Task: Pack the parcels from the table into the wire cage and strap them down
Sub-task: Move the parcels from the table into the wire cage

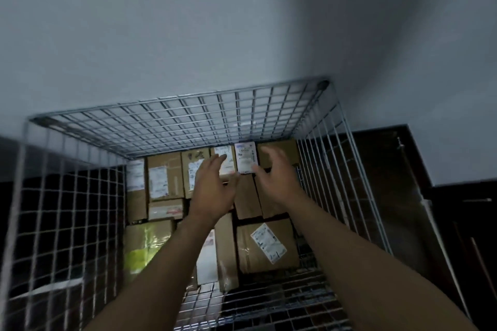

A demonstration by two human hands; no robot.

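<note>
I look down into a wire cage [172, 118] packed with several cardboard parcels. A small white-labelled parcel [245, 156] stands upright at the far side. My right hand [274, 174] is beside it, thumb near its lower edge, fingers spread and relaxed. My left hand [212, 191] hovers over the parcels to the left of it, fingers extended, holding nothing. A larger brown parcel with a slanted label [266, 244] lies nearer to me on the right. A parcel wrapped in yellow-green film [142, 247] sits at the near left.
The cage's mesh walls rise on the left [61, 217], right [336, 158] and near side [269, 303]. A pale wall [215, 21] stands behind the cage. Dark furniture [403, 169] is at the right.
</note>
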